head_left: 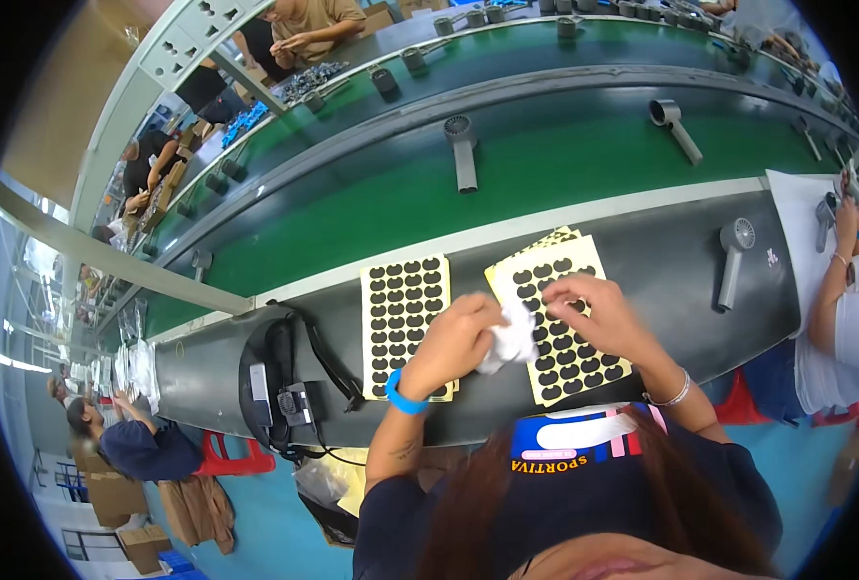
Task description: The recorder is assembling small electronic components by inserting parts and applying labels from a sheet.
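My left hand (456, 338), with a blue band at its wrist, is closed on a crumpled white cloth or tissue (511, 343); its exact kind I cannot make out. My right hand (598, 314) hovers over a pale yellow sheet of black stickers (569, 372), its thumb and forefinger bent but apart, with nothing visible between them. That sheet lies on top of a small fanned stack. To the left, a second sticker sheet (405, 309) lies flat, its lower right corner partly hidden by my left hand and wrist.
A grey handheld fan (734, 261) lies on the black table at right. Beyond it runs a green conveyor with another grey fan (462, 155) and a grey fan housing (676, 130). A black bag (275, 377) with a strap sits at left. Co-workers sit at both sides.
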The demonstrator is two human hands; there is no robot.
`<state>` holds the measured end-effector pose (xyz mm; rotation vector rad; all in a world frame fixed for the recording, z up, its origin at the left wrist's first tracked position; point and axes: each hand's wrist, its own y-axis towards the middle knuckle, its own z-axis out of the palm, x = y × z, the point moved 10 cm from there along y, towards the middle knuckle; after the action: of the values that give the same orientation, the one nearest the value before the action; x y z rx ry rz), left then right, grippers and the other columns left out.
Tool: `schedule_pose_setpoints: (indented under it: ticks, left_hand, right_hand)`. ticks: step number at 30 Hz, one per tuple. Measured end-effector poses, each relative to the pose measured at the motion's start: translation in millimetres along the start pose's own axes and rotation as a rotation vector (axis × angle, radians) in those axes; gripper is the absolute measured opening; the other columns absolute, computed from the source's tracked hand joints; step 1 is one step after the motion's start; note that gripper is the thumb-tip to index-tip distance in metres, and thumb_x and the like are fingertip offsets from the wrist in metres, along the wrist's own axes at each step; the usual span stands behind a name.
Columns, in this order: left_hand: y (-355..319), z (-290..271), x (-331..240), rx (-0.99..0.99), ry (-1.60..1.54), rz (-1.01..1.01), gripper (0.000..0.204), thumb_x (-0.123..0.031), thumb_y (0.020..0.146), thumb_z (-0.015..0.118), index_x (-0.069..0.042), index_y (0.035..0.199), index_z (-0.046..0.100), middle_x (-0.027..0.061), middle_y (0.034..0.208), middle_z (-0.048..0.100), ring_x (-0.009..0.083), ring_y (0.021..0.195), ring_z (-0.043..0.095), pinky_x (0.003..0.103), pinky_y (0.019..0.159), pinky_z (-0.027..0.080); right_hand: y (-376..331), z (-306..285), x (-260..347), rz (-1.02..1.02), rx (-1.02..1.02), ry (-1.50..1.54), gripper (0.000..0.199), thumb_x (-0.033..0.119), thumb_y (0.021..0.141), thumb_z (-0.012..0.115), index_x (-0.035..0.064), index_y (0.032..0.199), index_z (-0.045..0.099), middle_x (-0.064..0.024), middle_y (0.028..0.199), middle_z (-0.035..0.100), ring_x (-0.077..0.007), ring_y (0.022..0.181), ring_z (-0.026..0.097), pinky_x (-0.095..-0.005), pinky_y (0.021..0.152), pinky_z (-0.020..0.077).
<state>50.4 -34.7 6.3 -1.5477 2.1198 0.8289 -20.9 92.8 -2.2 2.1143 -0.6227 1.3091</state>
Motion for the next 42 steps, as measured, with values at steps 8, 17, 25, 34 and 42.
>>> schedule_pose_setpoints:
  ticks: [8, 17, 25, 34, 42]
  left_hand:
    - [8.1, 34.8, -32.3, -0.033, -0.354, 0.056, 0.030, 0.003, 0.074, 0.059, -0.005, 0.102, 0.068, 0.0140, 0.113, 0.057, 0.0286, 0.099, 0.060, 0.035, 0.084, 0.049]
    - [27.2, 60.2, 6.8, 0.035, -0.463, -0.256, 0.038, -0.017, 0.081, 0.068, -0.002, 0.115, 0.059, 0.0169, 0.111, 0.060, 0.0331, 0.102, 0.057, 0.039, 0.089, 0.046]
    - [43.1, 91.5, 14.0, -0.105, 0.146, -0.155, 0.092, -0.037, 0.070, 0.077, 0.005, 0.137, 0.031, 0.0263, 0.144, 0.027, 0.0431, 0.134, 0.025, 0.051, 0.109, 0.022]
    - [47.6, 88.8, 17.9, -0.149, 0.120, -0.149, 0.097, -0.040, 0.069, 0.078, 0.005, 0.139, 0.028, 0.0261, 0.144, 0.028, 0.0415, 0.135, 0.025, 0.051, 0.109, 0.020]
    - [54.5, 66.6, 29.2, -0.182, 0.045, -0.162, 0.084, -0.037, 0.072, 0.077, 0.005, 0.134, 0.037, 0.0250, 0.139, 0.037, 0.0405, 0.131, 0.033, 0.047, 0.107, 0.028]
  right_hand:
    - [10.0, -56.9, -45.4, 0.080, -0.349, -0.308, 0.014, 0.010, 0.083, 0.063, 0.0008, 0.094, 0.062, -0.0104, 0.085, 0.062, -0.0193, 0.071, 0.062, -0.0294, 0.061, 0.0474]
    - [26.2, -46.6, -62.1, 0.137, -0.317, -0.370, 0.015, 0.007, 0.082, 0.063, -0.0006, 0.095, 0.060, -0.0147, 0.088, 0.060, -0.0289, 0.077, 0.063, -0.0364, 0.068, 0.0497]
    - [15.6, -28.6, -69.4, 0.189, -0.272, -0.502, 0.017, 0.005, 0.079, 0.064, 0.0018, 0.093, 0.055, -0.0157, 0.094, 0.055, -0.0368, 0.085, 0.059, -0.0437, 0.072, 0.0485]
    - [21.9, -33.3, -73.9, 0.180, -0.248, -0.506, 0.009, 0.003, 0.081, 0.060, 0.0017, 0.089, 0.056, -0.0142, 0.090, 0.054, -0.0342, 0.081, 0.058, -0.0411, 0.071, 0.0475]
    - [7.0, -72.6, -62.4, 0.044, -0.421, -0.113, 0.006, -0.001, 0.085, 0.058, 0.0009, 0.088, 0.054, -0.0032, 0.081, 0.052, -0.0112, 0.071, 0.053, -0.0235, 0.064, 0.0435]
